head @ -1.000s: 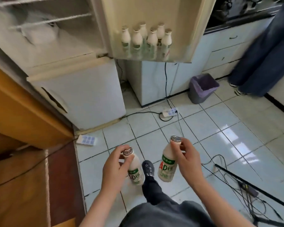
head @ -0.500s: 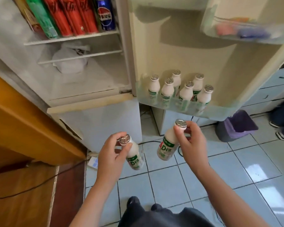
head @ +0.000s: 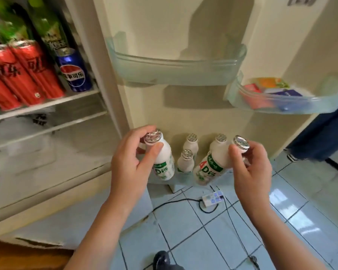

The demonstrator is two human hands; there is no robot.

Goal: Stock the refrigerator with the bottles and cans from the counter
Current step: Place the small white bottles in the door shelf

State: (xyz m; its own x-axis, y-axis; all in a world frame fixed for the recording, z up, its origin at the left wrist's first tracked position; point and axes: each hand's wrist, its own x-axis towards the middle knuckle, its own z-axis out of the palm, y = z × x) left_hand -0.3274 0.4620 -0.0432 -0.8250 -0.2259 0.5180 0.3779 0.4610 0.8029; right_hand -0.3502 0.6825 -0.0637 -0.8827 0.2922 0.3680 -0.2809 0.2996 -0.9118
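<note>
My left hand [head: 131, 162] grips a small white milk bottle [head: 163, 162] with a foil cap by its neck. My right hand [head: 250, 168] pinches a second white bottle [head: 211, 166] near its cap, tilted to the left. Both bottles hang just in front of the lowest door shelf [head: 183, 181] of the open refrigerator. Three like bottles [head: 185, 162] stand on that shelf behind them; others may be hidden by my hands.
Red cola cans [head: 27, 73], a blue Pepsi can [head: 74, 71] and green bottles [head: 47, 30] fill the inner shelf at left. A clear door bin [head: 176, 75] sits higher; another bin [head: 281, 102] holds packets. A power strip [head: 213, 197] and cables lie on the tiled floor. A person's legs [head: 320, 137] stand at right.
I have stepped closer to the refrigerator door and raised both bottles up to the lowest door shelf. The view has tilted upward from the floor.
</note>
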